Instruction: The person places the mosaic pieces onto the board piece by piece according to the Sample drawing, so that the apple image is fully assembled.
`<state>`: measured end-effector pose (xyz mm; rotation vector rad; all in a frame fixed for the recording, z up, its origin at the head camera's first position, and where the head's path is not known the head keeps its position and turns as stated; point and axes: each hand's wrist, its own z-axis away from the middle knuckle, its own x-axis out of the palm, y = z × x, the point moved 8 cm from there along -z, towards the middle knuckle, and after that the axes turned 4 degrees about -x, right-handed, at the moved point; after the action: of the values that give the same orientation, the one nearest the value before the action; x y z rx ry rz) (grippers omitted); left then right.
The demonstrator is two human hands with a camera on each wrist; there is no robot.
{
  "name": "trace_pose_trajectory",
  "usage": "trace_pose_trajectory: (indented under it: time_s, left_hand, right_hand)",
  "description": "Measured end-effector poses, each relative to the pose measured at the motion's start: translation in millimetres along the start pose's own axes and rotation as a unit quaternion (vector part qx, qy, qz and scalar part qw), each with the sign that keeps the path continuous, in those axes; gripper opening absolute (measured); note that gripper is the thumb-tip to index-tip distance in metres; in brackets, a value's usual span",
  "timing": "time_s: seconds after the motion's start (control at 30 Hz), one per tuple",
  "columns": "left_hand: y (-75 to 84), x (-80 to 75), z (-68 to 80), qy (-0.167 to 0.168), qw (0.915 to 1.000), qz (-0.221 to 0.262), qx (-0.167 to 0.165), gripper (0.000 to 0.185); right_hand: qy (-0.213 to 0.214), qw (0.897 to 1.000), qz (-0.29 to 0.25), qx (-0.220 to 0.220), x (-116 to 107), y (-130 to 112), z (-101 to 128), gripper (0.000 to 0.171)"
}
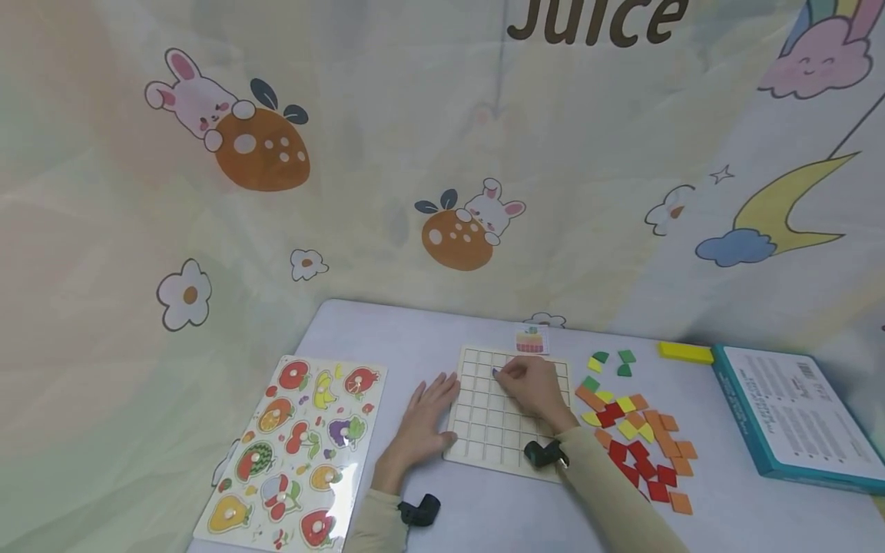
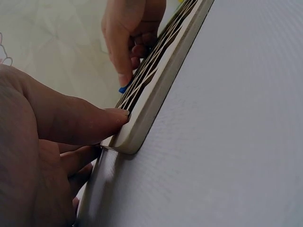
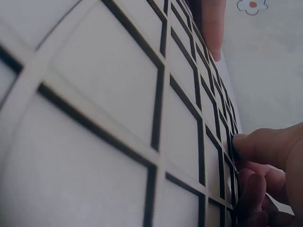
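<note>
While loose tiles [image 1: 639, 434] flank it, hands crowd the grid board [image 1: 487, 430].

left hand [image 1: 423, 418]: flat, fingers spread | right hand [image 1: 534, 388]: fingers curled, pinching

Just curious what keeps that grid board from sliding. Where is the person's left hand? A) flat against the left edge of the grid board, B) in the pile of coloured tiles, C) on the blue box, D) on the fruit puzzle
A: the left hand lies flat on the table, fingers against the grid board edge.
</note>
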<state>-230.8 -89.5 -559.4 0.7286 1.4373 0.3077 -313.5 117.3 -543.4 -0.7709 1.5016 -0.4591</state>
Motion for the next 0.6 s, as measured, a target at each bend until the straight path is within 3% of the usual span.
trace_pose_trajectory:
  time_s: [0.2,0.5,0.6]
  left_hand:
    - [-0.4,2.1,-2.1,0.000,1.0000,-0.001,-0.002,0.090]
    - [-5.6,3.0,-2.3,0.006,1.0000,0.000,-0.003,0.091]
    - [-4.8,3.6,-1.4,0.006,1.0000,-0.003,0.002,0.091]
  right_hand:
    - [-0.003,1.000,-0.013,0.010,-2.6,1.9,0.5,0.018]
    - [0.000,0.999,0.001,-0.034,-0.5,-4.8,-2.2,0.012]
    - [-0.010,1.000,-0.020,-0.016,-2.3,3.1,-0.5,0.015]
